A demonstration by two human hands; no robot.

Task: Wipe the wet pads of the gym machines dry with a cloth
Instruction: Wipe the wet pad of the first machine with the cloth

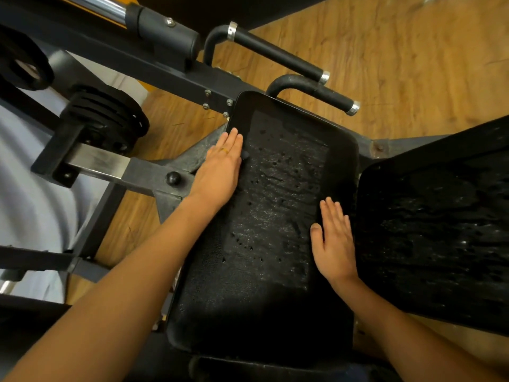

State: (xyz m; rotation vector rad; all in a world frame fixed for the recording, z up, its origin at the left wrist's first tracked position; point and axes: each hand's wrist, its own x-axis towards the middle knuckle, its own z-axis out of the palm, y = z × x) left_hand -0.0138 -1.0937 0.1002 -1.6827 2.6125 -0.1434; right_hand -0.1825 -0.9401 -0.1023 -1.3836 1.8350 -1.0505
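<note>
A black seat pad [248, 312] of a gym machine fills the middle of the view. A dark, glistening cloth [278, 194] with small holes lies spread flat over its upper part. My left hand [221, 169] rests flat on the cloth's left edge, fingers straight and together. My right hand [333, 241] presses flat on the cloth's right edge, fingers straight. Neither hand grips anything. To the right, a second black pad [440, 230] shines with wet patches.
Two black handle bars [278, 51] [316, 91] with metal end caps stick out beyond the pad. The machine's frame [132, 172] and stacked weight plates [110, 111] stand to the left. A wooden floor [399, 51] surrounds the machine.
</note>
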